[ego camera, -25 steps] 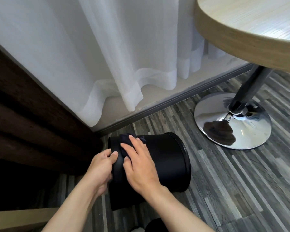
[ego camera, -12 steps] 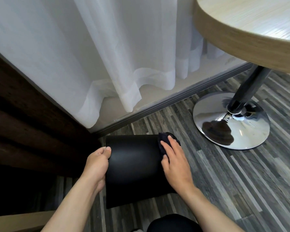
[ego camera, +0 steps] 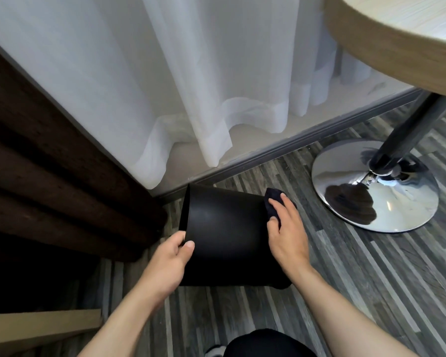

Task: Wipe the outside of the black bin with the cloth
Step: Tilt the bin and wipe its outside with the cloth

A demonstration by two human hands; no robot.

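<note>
The black bin (ego camera: pixel 224 233) lies tipped on its side on the striped grey floor, its rim pointing left toward the dark curtain. My left hand (ego camera: pixel 169 261) grips the rim at the lower left, thumb on the outer wall. My right hand (ego camera: pixel 286 233) presses a dark navy cloth (ego camera: pixel 271 203) flat against the right end of the bin. Most of the cloth is hidden under my fingers.
A white sheer curtain (ego camera: pixel 216 86) hangs just behind the bin over a grey floor track (ego camera: pixel 281 153). Dark brown drapes (ego camera: pixel 49 176) stand at the left. A round table's chrome base (ego camera: pixel 373 186) and wooden top (ego camera: pixel 402 29) are at the right. My knee (ego camera: pixel 268 343) shows below.
The bin has turned so its rim now faces left. My right hand slid the cloth from the left part of the wall to the right end. My left hand shifted onto the rim.
</note>
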